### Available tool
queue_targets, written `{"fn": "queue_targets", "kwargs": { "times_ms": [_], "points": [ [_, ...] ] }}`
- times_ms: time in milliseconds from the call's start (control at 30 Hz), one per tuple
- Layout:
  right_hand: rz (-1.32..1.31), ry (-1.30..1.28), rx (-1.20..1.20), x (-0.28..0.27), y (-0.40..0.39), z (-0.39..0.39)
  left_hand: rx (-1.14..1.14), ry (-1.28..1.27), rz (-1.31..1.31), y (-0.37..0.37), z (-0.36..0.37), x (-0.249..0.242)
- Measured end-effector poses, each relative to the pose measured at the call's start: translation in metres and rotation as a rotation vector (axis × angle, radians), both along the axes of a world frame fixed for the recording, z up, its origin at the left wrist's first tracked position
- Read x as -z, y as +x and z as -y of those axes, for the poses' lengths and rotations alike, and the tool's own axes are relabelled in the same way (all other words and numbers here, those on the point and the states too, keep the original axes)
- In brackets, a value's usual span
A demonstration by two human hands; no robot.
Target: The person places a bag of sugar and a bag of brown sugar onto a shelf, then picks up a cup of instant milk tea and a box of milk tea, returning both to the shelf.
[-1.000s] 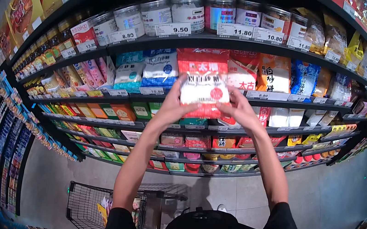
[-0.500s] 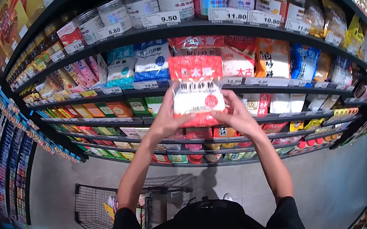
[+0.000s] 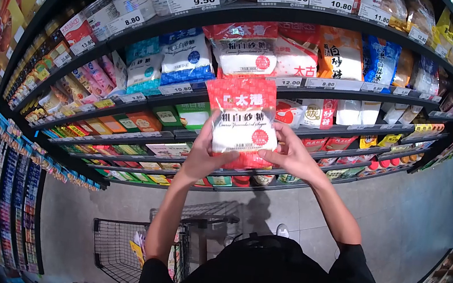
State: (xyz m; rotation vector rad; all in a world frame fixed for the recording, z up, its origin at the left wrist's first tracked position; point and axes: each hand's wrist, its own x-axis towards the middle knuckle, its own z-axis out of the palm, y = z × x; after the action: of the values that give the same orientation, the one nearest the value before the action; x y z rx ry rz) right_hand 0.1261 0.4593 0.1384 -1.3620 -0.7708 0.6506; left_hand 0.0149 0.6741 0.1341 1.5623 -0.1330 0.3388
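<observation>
Between my two hands is a red and white bag of coarse granulated sugar (image 3: 240,121), its printed front turned up toward me. My left hand (image 3: 206,153) grips the bag's lower left side, thumb on the front. On the lower right side, my right hand (image 3: 289,154) holds it the same way. The fingers behind the bag are partly hidden. Just beyond it, a matching red sugar bag (image 3: 245,52) stands on the shelf. A blue and white sugar bag (image 3: 187,59) is to its left and a red and white bag (image 3: 296,56) to its right.
Curved dark shelves (image 3: 237,17) with price tags span the view ahead, carrying jars and bagged goods. A black wire shopping cart (image 3: 116,241) with a few packages stands at my lower left. Grey floor (image 3: 319,217) lies below, and another rack (image 3: 1,198) rises at the left.
The held sugar bag has come slightly lower and nearer to me, with both hands still on it. The shelves appear higher in view as the camera has tilted down.
</observation>
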Motion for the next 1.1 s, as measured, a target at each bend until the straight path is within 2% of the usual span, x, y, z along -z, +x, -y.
{"fn": "queue_targets", "kwargs": {
  "times_ms": [100, 167, 200, 300, 333, 400, 433, 467, 500, 567, 600, 667, 733, 800, 900, 967, 1033, 1100],
  "points": [
    [0.154, 0.098, 0.081, -0.020, 0.023, -0.015, -0.049, 0.147, 0.062, 0.029, -0.015, -0.028],
    [0.076, 0.058, 0.107, -0.050, 0.049, -0.028, -0.124, 0.245, 0.108, 0.061, -0.026, -0.053],
    [0.144, 0.057, 0.146, -0.060, 0.063, -0.038, -0.150, 0.292, 0.127, 0.081, -0.038, -0.059],
    [0.362, 0.096, 0.229, -0.077, 0.105, -0.061, -0.136, 0.269, 0.100, 0.116, -0.051, -0.094],
    [0.357, 0.144, 0.228, -0.081, 0.112, -0.068, -0.135, 0.270, 0.109, 0.126, -0.055, -0.096],
    [0.420, 0.185, 0.265, -0.077, 0.127, -0.078, -0.333, 0.632, 0.240, 0.141, -0.062, -0.095],
    [0.471, 0.224, 0.299, -0.071, 0.136, -0.084, -0.343, 0.628, 0.248, 0.144, -0.061, -0.094],
    [0.662, 0.091, 0.428, -0.064, 0.147, -0.087, -0.392, 0.700, 0.317, 0.147, -0.060, -0.091],
    [0.668, 0.093, 0.422, -0.066, 0.148, -0.088, -0.441, 0.773, 0.384, 0.148, -0.059, -0.089],
    [0.703, 0.042, 0.466, -0.063, 0.146, -0.088, -0.449, 0.715, 0.386, 0.147, -0.059, -0.083],
    [0.765, 0.086, 0.489, -0.063, 0.141, -0.088, -0.465, 0.719, 0.308, 0.142, -0.056, -0.083],
    [0.721, 0.030, 0.489, -0.063, 0.132, -0.082, -0.477, 0.721, 0.222, 0.136, -0.056, -0.075],
    [0.677, -0.023, 0.493, -0.060, 0.128, -0.079, -0.654, 0.862, 0.250, 0.131, -0.059, -0.065],
    [0.861, 0.027, 0.516, -0.058, 0.128, -0.078, -0.610, 0.817, 0.210, 0.120, -0.060, -0.062],
    [0.883, -0.129, 0.489, -0.066, 0.126, -0.071, -0.567, 0.754, 0.106, 0.109, -0.062, -0.063],
    [0.903, -0.100, 0.446, -0.058, 0.141, -0.071, -0.568, 0.732, 0.038, 0.107, -0.064, -0.061],
    [0.951, -0.139, 0.414, -0.068, 0.135, -0.067, -0.696, 0.929, 0.083, 0.108, -0.061, -0.059],
    [1.015, -0.166, 0.435, -0.069, 0.137, -0.068, -0.741, 0.982, 0.118, 0.110, -0.059, -0.058]
  ]
}}
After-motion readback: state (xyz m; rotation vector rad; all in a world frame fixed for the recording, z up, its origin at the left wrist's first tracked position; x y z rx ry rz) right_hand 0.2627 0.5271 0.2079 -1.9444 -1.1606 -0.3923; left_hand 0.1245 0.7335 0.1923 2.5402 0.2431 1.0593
